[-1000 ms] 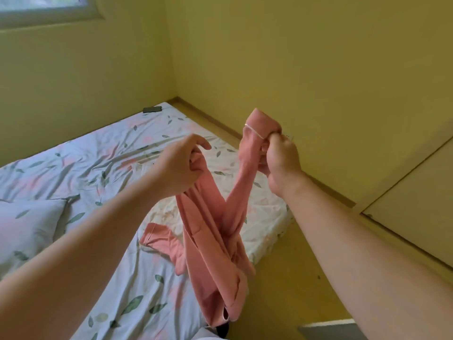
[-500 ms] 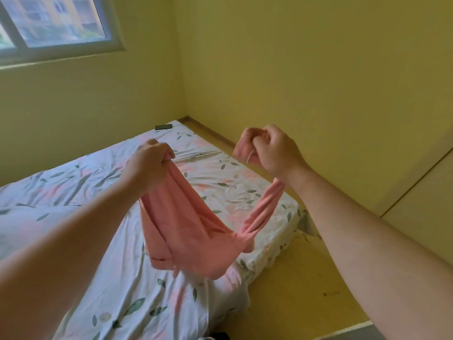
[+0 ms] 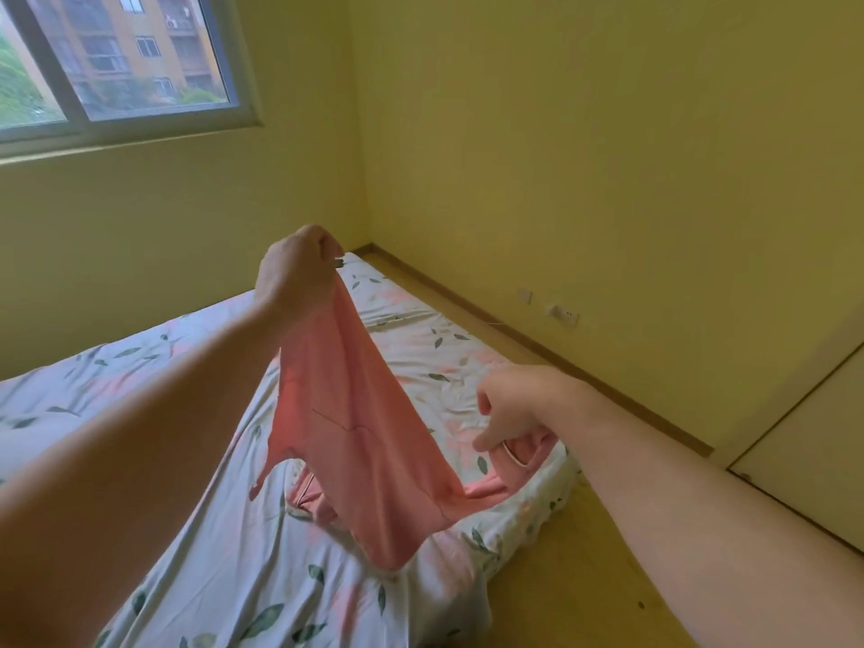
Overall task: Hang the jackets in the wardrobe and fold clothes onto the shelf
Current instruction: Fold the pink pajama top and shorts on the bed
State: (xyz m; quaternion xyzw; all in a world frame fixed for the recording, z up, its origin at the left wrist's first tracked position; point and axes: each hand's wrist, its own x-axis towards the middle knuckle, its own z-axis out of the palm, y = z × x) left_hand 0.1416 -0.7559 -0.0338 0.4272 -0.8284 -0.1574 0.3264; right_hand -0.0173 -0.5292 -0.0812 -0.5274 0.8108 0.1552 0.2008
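We hold one salmon-pink soft-fabric garment (image 3: 360, 441) btwn both hands, above the bed. Our left grip (image 3: 299, 273) is clenched round its top edge, raised high & farther away. The cloth hangs straight down from that fist, widening as it drops. Our right grip (image 3: 507, 413) sits lower & to the right, knuckles up, fingers (image 3: 484, 442) pointing down and pinching a bunched end w/ pale piping. From there the fabric sags left into the garment's low point, near the bed's right edge. So the garment runs on a slant: high at the left grip, low at the right grip, belly drooping under both, close over the sheet; whether it touches, can't tell. A pink fold w/ pale piping lies on the sheet under the hanging part; can't tell if it's the same piece.

Count: 1 garment, 2 hands, both bare-armed. 1 bed w/ white sheet printed in green leaves & pink blooms (image 3: 210, 530). 1 sliding window w/ grey frame (image 3: 140, 63), far left. 2 pale wall plates (image 3: 563, 315) low on the yellow right wall. 1 cream door panel (image 3: 813, 441) at right. Wooden floor (image 3: 584, 582) right of the bed.
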